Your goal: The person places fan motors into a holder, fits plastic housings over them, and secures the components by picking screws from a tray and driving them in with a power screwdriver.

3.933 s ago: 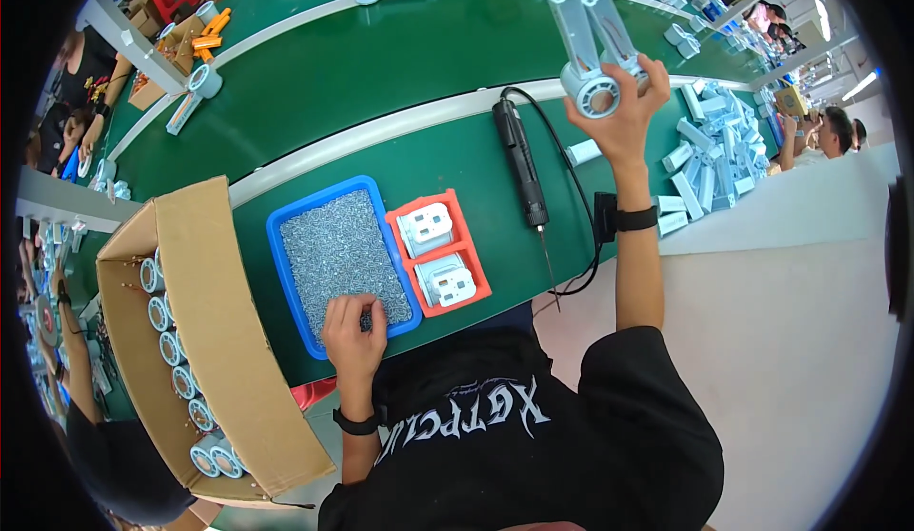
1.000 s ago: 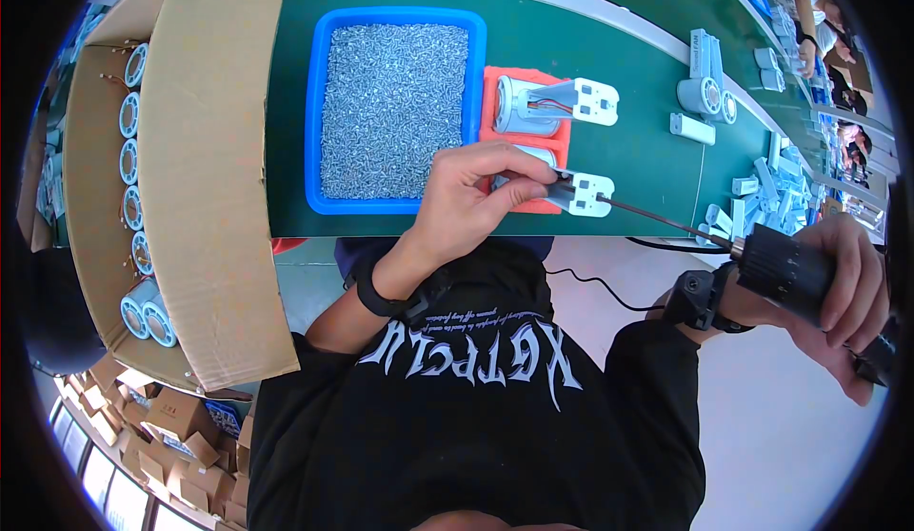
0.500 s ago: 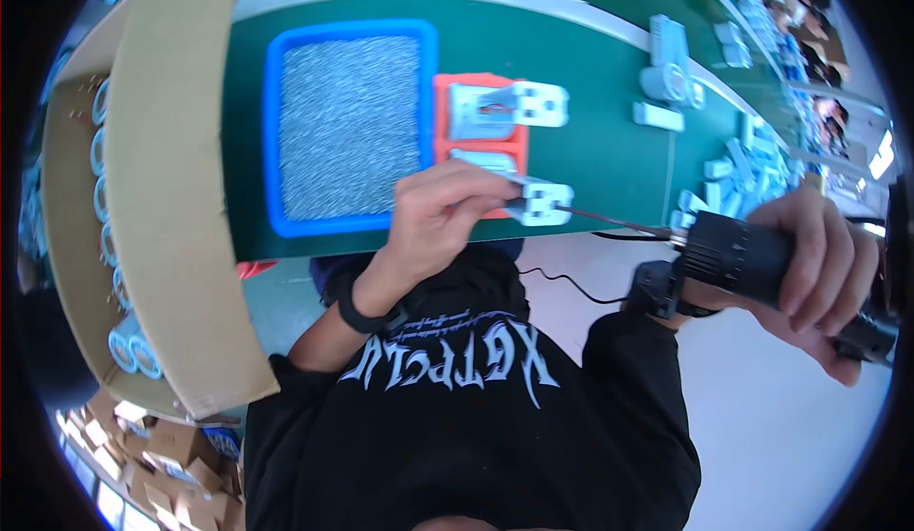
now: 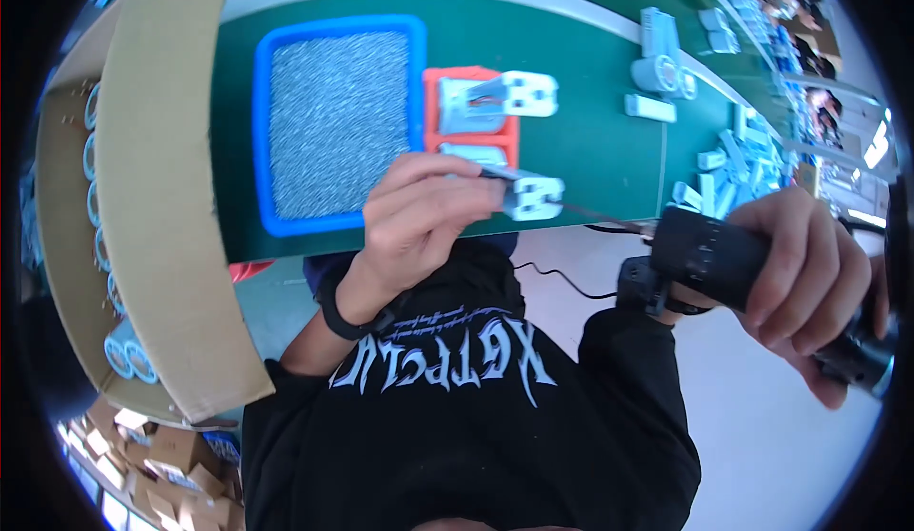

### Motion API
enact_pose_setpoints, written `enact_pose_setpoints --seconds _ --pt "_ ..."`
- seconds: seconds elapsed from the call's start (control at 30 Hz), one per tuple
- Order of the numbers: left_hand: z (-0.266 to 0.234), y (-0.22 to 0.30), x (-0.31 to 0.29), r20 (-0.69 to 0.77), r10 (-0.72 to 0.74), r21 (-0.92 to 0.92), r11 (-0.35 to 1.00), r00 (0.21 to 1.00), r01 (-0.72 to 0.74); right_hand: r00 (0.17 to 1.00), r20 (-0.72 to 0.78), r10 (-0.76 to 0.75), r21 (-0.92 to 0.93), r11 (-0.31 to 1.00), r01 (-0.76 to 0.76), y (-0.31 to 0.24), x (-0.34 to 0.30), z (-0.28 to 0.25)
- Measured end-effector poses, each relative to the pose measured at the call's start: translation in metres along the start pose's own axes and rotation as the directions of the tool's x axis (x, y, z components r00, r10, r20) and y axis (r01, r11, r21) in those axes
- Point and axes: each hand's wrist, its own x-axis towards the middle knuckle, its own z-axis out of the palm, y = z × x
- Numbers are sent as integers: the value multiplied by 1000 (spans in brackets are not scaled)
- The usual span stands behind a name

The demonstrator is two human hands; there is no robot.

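Note:
In my right hand is a black electric screwdriver, its fingers wrapped round the body. Its long thin bit points left, and the tip reaches the white end plate of the nearer pale plastic part. My left hand is closed, thumb and fingers pinching that part beside the plate; the exact grip is partly hidden. The part lies at the near side of an orange fixture. A second pale plastic part with a similar holed plate sits in the fixture's far slot.
A blue tray full of small metal screws stands left of the fixture. Further left is an open cardboard box holding white ring-ended parts. Pale plastic pieces are heaped at the right on the green table. A black cable hangs below its edge.
The whole view has shifted slightly. The screwdriver has come a little left, nearer the end plate. My left hand has slid slightly left along the part.

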Motion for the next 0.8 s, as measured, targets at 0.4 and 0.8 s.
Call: enact_pose_setpoints --seconds 0.4,0.8 --pt "-61 -19 -1 428 -592 609 747 683 266 921 372 114 6 992 -125 20 10 -10" --pt "-55 -24 -4 204 -441 390 855 874 340 918 394 32 60 996 -60 37 7 -10"
